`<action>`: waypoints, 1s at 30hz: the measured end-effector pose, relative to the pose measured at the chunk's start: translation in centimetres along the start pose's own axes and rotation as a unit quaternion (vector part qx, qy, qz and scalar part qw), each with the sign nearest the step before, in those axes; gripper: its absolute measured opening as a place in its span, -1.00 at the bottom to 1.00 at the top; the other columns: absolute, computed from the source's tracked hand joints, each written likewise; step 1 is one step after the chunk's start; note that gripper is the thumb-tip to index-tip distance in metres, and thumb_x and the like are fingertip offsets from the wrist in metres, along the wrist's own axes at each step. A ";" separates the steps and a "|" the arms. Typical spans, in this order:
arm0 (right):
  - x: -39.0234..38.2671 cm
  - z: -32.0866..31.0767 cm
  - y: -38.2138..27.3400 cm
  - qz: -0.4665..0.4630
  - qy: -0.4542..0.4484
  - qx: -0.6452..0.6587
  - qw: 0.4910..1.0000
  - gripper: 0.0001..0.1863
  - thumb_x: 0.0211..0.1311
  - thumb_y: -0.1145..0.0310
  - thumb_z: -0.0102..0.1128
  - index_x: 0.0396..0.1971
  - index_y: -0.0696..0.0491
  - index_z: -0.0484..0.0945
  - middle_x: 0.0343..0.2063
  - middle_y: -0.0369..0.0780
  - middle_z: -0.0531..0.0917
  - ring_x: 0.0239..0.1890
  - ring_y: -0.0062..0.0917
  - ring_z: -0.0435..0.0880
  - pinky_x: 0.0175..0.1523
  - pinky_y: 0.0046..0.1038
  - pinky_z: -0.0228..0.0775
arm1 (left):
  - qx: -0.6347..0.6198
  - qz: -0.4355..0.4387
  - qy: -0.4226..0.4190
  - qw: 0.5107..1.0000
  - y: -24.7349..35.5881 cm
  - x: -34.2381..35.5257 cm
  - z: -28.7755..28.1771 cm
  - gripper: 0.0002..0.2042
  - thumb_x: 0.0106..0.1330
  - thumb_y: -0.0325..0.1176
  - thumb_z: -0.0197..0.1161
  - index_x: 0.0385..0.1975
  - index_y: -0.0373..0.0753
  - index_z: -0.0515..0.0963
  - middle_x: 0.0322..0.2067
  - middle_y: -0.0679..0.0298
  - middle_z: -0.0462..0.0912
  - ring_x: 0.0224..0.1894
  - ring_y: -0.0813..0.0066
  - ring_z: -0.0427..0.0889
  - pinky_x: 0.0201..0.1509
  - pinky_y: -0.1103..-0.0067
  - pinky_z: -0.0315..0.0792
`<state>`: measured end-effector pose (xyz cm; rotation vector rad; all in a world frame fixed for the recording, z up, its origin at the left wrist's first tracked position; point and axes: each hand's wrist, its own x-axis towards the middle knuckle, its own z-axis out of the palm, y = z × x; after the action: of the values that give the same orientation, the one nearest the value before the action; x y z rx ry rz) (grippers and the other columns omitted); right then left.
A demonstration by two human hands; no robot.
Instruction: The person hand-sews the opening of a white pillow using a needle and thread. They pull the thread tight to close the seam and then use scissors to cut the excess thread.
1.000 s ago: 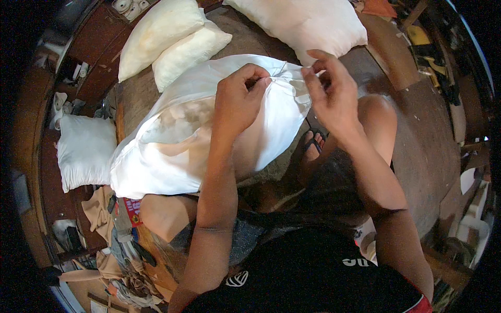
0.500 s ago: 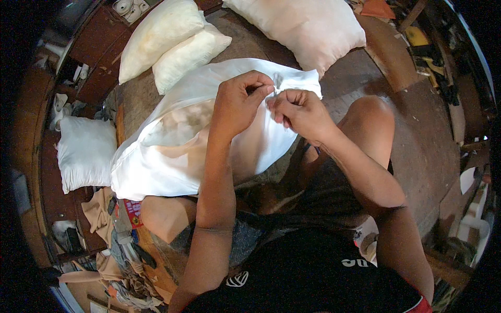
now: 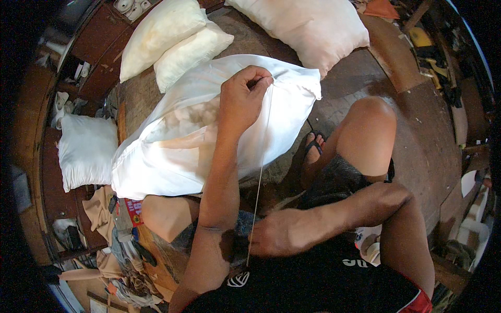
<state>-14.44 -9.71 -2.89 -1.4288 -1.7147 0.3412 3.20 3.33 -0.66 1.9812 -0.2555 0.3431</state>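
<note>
My left hand (image 3: 245,94) pinches the white fabric near the top right of a large white cloth cover (image 3: 276,135). Lumpy filling shows faintly inside the cover. A thin thread (image 3: 261,167) runs taut from that pinch down toward my lap. My right hand (image 3: 274,232) is low in front of my body, beside the thread and right of my left forearm; its fingers are smeared by motion, and what they hold, if anything, is unclear.
Cream pillows (image 3: 159,31) lie at the upper left, a larger pillow (image 3: 308,28) at the top, another (image 3: 87,151) at the left. Cloth scraps (image 3: 107,261) pile at lower left. My bent knee (image 3: 370,135) rises right of the cover on the worn wooden floor (image 3: 428,156).
My right hand has moved from beside my left at the fabric down to my lap. A long taut thread now shows. My left hand still pinches near the same spot.
</note>
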 end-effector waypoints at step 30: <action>-2.1 -15.4 7.8 0.250 0.611 0.137 0.739 -0.84 0.45 0.45 0.14 -0.14 0.20 0.62 -0.24 -0.24 0.70 -0.32 -0.66 0.65 -0.19 -0.59 0.55 | 0.220 0.063 -0.076 0.970 2.8 -0.7 -3.6 -0.80 0.18 -0.36 0.35 -0.26 -0.34 0.69 -0.26 0.02 0.68 -0.19 0.11 0.65 -0.03 0.36 0.50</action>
<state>2.14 -13.84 0.11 -1.3378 -0.1820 -0.1044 1.14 5.48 2.91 2.4408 -0.4340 0.3505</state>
